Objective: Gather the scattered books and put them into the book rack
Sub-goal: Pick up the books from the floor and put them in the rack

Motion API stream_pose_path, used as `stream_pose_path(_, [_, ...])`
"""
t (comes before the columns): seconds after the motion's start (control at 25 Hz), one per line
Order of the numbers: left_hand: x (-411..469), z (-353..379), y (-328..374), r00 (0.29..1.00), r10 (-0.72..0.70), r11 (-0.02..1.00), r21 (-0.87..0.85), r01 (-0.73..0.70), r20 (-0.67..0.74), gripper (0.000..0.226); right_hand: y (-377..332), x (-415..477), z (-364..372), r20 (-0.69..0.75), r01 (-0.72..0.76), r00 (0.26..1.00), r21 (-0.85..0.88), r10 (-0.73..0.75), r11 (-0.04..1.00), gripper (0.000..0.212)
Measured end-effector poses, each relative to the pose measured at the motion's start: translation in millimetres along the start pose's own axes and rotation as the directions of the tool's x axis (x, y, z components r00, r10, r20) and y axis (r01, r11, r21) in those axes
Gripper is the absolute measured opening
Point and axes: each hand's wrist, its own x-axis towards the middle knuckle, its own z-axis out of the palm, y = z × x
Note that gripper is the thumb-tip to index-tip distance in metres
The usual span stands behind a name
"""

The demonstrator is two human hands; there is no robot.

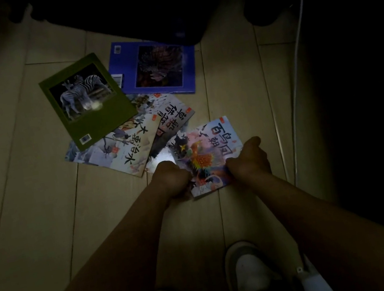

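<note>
Your left hand and right hand clench the side edges of the phoenix book over the dim tiled floor; whether it is lifted is unclear. It overlaps a picture book at 11 o'clock. A second picture book lies at 10, partly under the zebra book. A blue book lies at 12 and your shoe at 6.

Dim home interior: pale tiled floor strewn with children's picture books (zebra cover visible); a slippered foot stands on the tiles.
</note>
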Motion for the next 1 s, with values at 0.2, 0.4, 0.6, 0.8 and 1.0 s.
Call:
stream_pose_path(0.2, [-9.1,-2.1,2.2,0.996,0.015,1.000,-0.014,-0.014,0.092,0.017,8.6,2.6,-11.9,-0.049,0.125,0.992,0.139,-0.120,0.982,0.027])
stream_pose_path(0.4, [5.3,-15.0,5.3,0.870,0.299,0.954,0.123,-0.273,-0.392,0.024,11.5,4.4,-23.0,0.081,0.172,0.974,0.330,-0.210,0.928,0.023])
stream_pose_path(0.6, [6.2,-5.3,-0.9,0.886,0.442,0.896,0.009,-0.445,-0.141,0.059,8.4,-3.0,-16.0,0.248,0.204,0.923,0.330,-0.293,0.922,0.012])
stream_pose_path(0.8, [14.0,-2.5,-12.3,0.841,0.536,0.843,0.082,-0.531,-0.068,0.064,10.6,-2.1,-12.2,0.207,0.273,0.922,0.249,-0.326,0.929,0.006])
stream_pose_path(1.0, [15.6,-7.3,-10.1,0.891,0.444,0.891,-0.058,-0.450,-0.091,0.070,9.5,-1.0,-15.6,0.236,0.252,0.924,0.220,-0.302,0.942,0.027])
